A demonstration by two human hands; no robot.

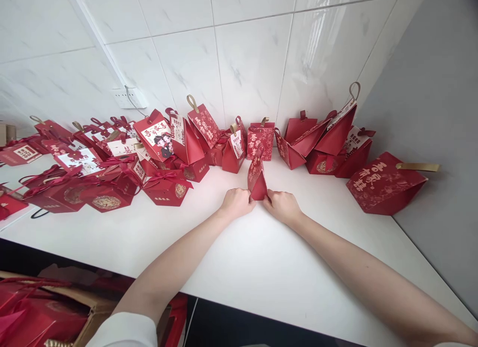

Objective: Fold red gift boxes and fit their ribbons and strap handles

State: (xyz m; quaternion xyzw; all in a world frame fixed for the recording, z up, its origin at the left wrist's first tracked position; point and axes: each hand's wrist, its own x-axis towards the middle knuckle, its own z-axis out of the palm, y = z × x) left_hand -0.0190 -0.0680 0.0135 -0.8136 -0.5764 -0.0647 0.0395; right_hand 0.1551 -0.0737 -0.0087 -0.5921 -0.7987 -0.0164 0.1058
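Between the two hands: a small red box (257, 182) standing on the white tabletop (261, 257), narrow plain side toward the wearer, pointed top up, pale lettering on its left face.
Left hand (236, 202): curled, gripping the box at its lower left edge; some fingers are hidden.
Right hand (283, 206): gripping the lower right edge, thumb near the base, the other fingers partly out of sight.
Just behind the box: an upright lettered box (260, 140) with a gold loop, near the white tiled wall (250, 63).
Left side: a crowd of red gift boxes, among them a hexagonal box (167, 188) with a ribbon bow and a tall box with a cartoon couple (155, 138).
Right side: more pointed boxes clustered together, then a gold-strapped box (386, 182) tilted beside the grey wall (436, 113).
On the tiles: a socket panel (129, 98) with a cable.
Below the table edge: a cardboard carton (97, 312) with red packages inside.
Left arm: white sleeve (125, 331) ending near the elbow.
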